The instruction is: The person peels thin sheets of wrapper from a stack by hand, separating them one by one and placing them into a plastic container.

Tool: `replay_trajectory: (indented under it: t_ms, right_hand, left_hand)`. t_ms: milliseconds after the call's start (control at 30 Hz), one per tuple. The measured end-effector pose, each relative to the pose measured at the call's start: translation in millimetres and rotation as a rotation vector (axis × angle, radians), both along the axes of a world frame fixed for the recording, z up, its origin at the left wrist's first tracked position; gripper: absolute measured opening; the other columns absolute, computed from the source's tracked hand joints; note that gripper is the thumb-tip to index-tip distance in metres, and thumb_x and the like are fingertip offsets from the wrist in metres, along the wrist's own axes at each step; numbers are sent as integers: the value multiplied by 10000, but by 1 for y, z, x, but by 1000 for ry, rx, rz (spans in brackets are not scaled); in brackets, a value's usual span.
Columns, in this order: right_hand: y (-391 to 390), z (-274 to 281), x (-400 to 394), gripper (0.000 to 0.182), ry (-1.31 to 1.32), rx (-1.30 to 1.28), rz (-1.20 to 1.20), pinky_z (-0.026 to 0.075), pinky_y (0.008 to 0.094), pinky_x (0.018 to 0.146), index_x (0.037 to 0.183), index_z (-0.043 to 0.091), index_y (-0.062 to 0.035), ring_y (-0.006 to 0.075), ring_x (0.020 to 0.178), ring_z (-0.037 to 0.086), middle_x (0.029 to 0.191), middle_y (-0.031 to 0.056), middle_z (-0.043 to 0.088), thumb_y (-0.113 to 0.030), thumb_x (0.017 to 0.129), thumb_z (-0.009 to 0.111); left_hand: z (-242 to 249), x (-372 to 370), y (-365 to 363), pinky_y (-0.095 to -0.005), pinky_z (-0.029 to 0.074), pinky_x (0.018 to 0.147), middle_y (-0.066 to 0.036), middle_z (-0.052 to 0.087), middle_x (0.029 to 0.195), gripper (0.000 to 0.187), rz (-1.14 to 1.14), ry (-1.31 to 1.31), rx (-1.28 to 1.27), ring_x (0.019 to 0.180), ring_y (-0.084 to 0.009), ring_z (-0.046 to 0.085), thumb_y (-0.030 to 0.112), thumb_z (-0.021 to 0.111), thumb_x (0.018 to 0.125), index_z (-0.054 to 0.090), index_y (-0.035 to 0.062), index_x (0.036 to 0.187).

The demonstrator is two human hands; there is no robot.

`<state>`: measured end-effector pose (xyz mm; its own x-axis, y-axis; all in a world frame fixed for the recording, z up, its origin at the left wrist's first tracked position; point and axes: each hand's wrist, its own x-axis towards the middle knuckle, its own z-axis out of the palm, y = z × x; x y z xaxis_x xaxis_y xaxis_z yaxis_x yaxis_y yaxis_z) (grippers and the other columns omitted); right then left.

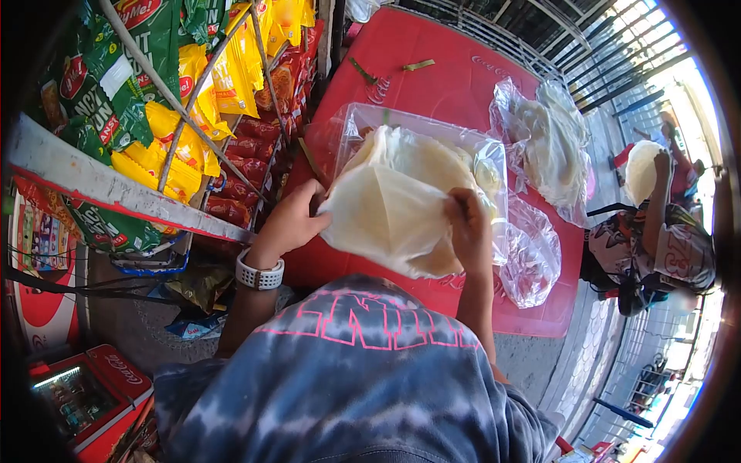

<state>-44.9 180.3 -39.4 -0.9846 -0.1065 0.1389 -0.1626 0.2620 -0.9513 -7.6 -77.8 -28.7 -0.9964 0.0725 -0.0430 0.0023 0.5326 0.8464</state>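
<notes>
A thin, round, pale wrapper sheet [386, 204] is stretched between my two hands. My left hand [296, 220], with a white watch at the wrist, pinches its left edge. The right edge is pinched by my right hand [468, 230]. Under and behind the sheet lies a clear plastic container [499, 158] with more pale sheets in it, partly hidden by the one I hold.
The red table [432, 38] bears two green strips near its far side. Plastic bags with pale sheets [552, 147] and a crumpled clear bag [531, 255] lie to the right. Snack packs [231, 65] hang behind bars at the left. Another person [679, 251] is at the far right.
</notes>
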Motion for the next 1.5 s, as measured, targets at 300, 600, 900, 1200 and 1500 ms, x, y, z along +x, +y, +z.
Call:
replay_trajectory:
  t_ms: [300, 600, 900, 1200, 1500]
  right_hand:
    - [-21, 26, 24, 103, -159, -232, 412, 386, 212, 607, 911, 488, 10, 80, 660, 466, 726, 19, 494, -71, 847, 483]
    - [-56, 24, 0, 499, 148, -12, 51, 421, 297, 644, 1169, 367, -37, 177, 731, 484, 844, 96, 483, -268, 784, 583]
    - [-50, 39, -31, 215, 202, 244, 186, 407, 313, 574, 878, 582, -16, 226, 589, 508, 647, 107, 496, -66, 680, 649]
    - [15, -4, -35, 206, -117, -170, -235, 357, 198, 554, 891, 539, 6, 60, 593, 419, 661, -5, 503, -191, 853, 495]
    - [10, -11, -62, 162, 164, -11, -513, 368, 233, 505, 831, 526, 10, 93, 515, 456, 580, 42, 510, -146, 851, 486]
  left_hand:
    - [18, -52, 26, -416, 449, 590, -194, 581, 722, 329, 32, 159, -413, 701, -343, 573, 332, 597, 717, 565, 35, 855]
    - [41, -50, 55, -432, 429, 562, -196, 555, 659, 237, 2, 180, -550, 655, -366, 548, 258, 566, 717, 553, 28, 769]
    - [28, -41, 37, -398, 437, 551, -177, 566, 669, 278, 18, 261, -402, 654, -340, 561, 281, 589, 741, 542, 14, 802]
    - [-11, -22, 9, -322, 436, 650, -176, 601, 820, 339, 196, 190, 84, 754, -278, 592, 301, 498, 836, 538, 4, 992]
    - [-33, -22, 11, -383, 417, 635, -225, 570, 780, 399, 410, 190, -12, 758, -376, 544, 361, 424, 858, 548, -9, 940]
